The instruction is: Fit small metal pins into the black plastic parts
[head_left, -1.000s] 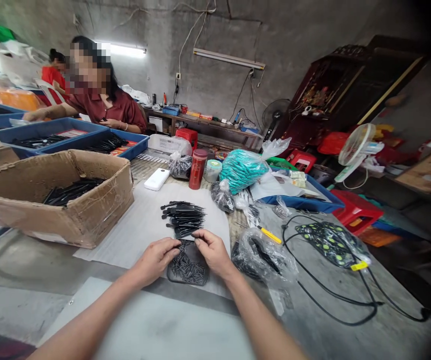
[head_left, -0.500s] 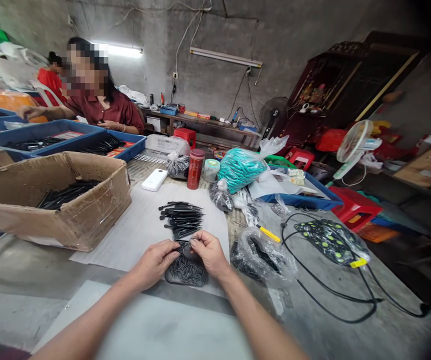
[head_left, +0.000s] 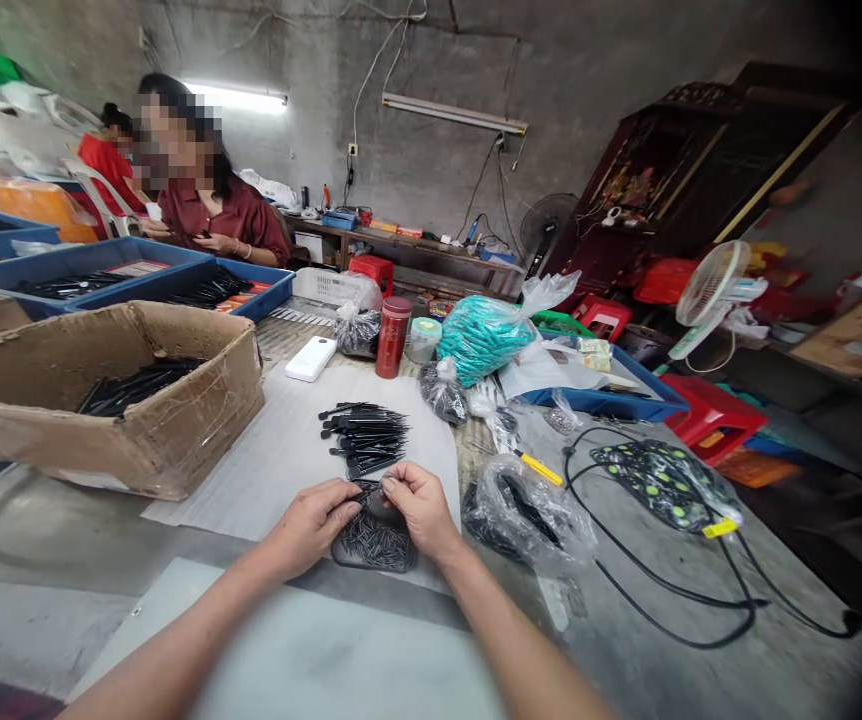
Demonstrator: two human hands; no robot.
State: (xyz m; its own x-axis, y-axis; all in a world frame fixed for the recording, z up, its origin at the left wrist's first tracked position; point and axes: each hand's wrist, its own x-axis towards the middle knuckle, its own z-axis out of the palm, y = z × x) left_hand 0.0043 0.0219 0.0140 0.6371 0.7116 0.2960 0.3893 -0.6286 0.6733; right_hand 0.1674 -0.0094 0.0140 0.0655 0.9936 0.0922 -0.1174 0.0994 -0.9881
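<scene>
My left hand is closed in a pinch on a thin black piece, most of which the fingers cover. Close beside it, my right hand pinches thumb against fingers; whatever it holds is too small to make out. Both hands are over a shallow dark tray of small grey metal pins. Just beyond the fingertips, a pile of slim black pointed sticks with wider flat ends lies on a white sheet.
To the left stands a cardboard box with more black sticks. Blue trays sit behind it, near a seated co-worker. A red flask, a white power bank, a bag of teal pieces, a yellow-handled tool and black cable surround the sheet.
My hands have stayed almost in place, still pinching over the tray. The co-worker's outstretched arm has come back in toward their body.
</scene>
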